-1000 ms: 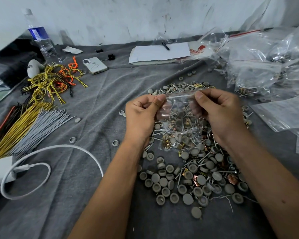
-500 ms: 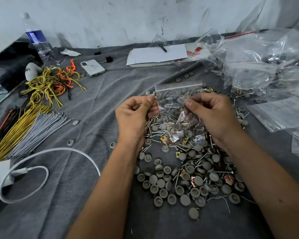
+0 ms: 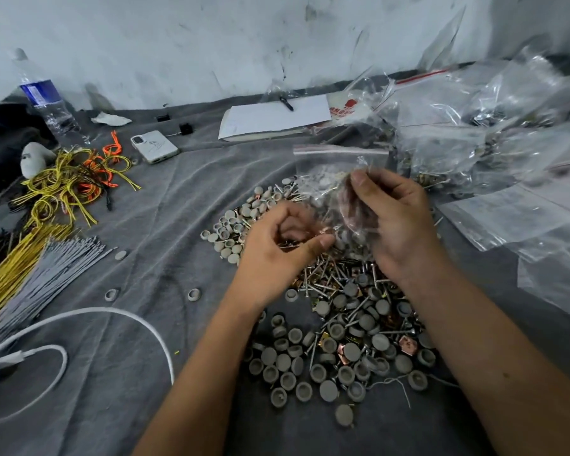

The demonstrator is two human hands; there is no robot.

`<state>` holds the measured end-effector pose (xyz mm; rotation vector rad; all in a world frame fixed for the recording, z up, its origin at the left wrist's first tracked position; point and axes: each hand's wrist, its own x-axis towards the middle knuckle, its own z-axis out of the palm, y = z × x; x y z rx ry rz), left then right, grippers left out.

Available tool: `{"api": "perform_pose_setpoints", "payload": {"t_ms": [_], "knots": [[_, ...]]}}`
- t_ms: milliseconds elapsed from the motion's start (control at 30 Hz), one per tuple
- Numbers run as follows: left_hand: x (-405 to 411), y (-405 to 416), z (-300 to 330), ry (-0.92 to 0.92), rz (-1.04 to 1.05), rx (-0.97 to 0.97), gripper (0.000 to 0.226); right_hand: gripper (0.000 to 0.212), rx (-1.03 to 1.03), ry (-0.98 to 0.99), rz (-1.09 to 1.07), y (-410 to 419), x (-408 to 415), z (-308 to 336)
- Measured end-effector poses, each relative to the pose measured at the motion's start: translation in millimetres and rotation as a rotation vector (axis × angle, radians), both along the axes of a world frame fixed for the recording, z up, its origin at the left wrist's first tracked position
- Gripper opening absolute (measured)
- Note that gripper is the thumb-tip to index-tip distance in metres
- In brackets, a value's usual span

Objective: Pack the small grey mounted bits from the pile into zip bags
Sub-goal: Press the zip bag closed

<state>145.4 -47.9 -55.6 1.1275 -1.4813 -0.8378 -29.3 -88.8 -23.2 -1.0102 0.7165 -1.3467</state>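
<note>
Grey bits (image 3: 326, 350) packed, the right hand (image 3: 392, 222) pinches the bag (image 3: 329, 169), left hand (image 3: 277, 245) curled, its hold unclear; next, likely setting it aside.

Single head view, close, angled forward-down over grey cloth (image 3: 178, 225), wall behind.

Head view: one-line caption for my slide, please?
Right hand holds a zip bag above the bit pile while the left hand picks among the bits.
</note>
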Motion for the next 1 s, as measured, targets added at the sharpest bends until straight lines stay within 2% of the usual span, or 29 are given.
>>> {"api": "perform_pose_setpoints", "payload": {"t_ms": [67, 200, 267, 400, 533, 600, 667, 700, 900, 1000], "knots": [[-2, 1, 1, -0.001, -0.059, -0.005, 0.024, 0.015, 0.041, -0.066, 0.087, 2, 0, 3], [-8, 3, 8, 0.25, -0.088, 0.074, 0.033, 0.009, 0.004, -0.072, 0.1, 1, -4, 4], [-13, 3, 12, 0.3, -0.044, 0.115, 0.031, 0.011, -0.011, -0.077, 0.072, -2, -5, 3], [-22, -2, 21, 0.259, 0.024, 0.182, 0.021, 0.016, 0.042, -0.035, -0.041, -10, -12, 4], [-40, -19, 35, 0.226, 0.112, 0.197, 0.035, 0.037, 0.084, 0.25, -0.094, -23, -36, 10], [-57, -34, 41, 0.211, 0.131, 0.185, 0.025, 0.024, 0.084, 0.377, -0.09, -33, -53, 12], [-75, -51, 43, 0.151, 0.143, 0.185, 0.017, 0.006, 0.056, 0.418, -0.113, -43, -71, 11], [-86, -61, 43, 0.112, 0.145, 0.189, 0.017, 0.004, 0.047, 0.431, -0.151, -49, -82, 11], [-154, -133, 45, -0.073, 0.232, 0.148, 0.023, 0.011, 0.08, 0.619, -0.398, -106, -129, 21], [-182, -164, 48, -0.152, 0.296, 0.185, 0.035, 0.011, 0.113, 0.744, -0.449, -136, -153, 29]]}}
